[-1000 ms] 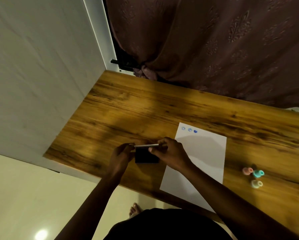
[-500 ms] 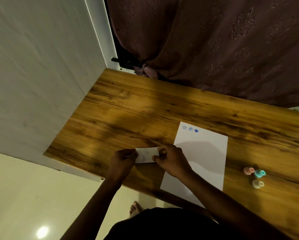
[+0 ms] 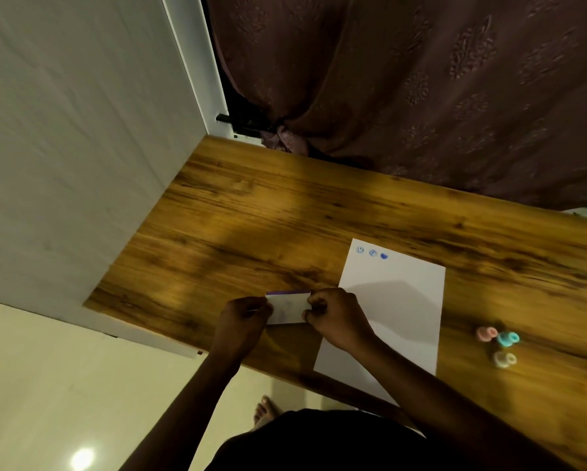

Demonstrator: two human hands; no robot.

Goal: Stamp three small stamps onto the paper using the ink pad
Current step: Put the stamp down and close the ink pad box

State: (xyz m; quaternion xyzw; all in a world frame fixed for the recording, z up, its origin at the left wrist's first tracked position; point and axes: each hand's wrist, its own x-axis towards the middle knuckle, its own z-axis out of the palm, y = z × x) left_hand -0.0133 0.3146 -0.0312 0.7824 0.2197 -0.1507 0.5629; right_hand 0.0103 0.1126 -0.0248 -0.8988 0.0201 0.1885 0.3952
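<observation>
Both hands on the ink pad [image 3: 288,308] — left hand [image 3: 243,317] pinching its left edge, right hand [image 3: 336,317] pinching the right edge, fingers curled tight on it. Pad sits on the tabletop [image 3: 251,226] near the front edge, lid down, pale top showing, thin purple strip along the far side. Paper [image 3: 397,300] lies just right of the pad, under the right wrist, its near end hanging past the tabletop edge. 3 blue stamp marks [image 3: 372,253] in a row at the paper's far left corner. 3 small stamps [image 3: 497,345] — pink, teal, whitish — clustered on the tabletop right of the paper, well apart from the hands. Patterned curtain [image 3: 421,79] behind.
</observation>
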